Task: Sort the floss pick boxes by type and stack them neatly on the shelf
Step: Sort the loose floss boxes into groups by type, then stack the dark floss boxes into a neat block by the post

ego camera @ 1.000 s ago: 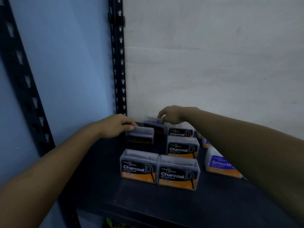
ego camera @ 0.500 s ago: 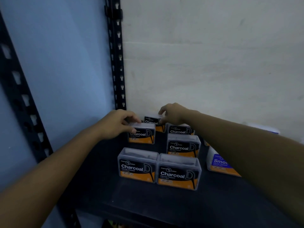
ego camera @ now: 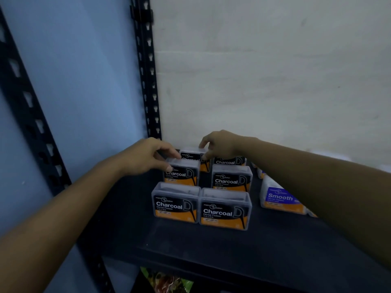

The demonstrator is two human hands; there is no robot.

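Six Charcoal boxes (ego camera: pixel 225 211) in two columns at centre frame on the dark shelf (ego camera: pixel 211 246). Left hand (ego camera: pixel 146 158) pinching the middle-left box (ego camera: pixel 182 174), fingers closed on its top corner. Right hand (ego camera: pixel 222 144) gripping the lid of the rear-left box (ego camera: pixel 191 154). Purple Smooth box (ego camera: pixel 279 199) well apart at right, under the right forearm.

black-orange charcoal boxes (ego camera: pixel 225 210) (clear lids)

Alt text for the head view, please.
Two bare hands reach to the back of a dark shelf: the left hand grips a Charcoal floss box, the right hand the box behind. A Smooth box stands right.
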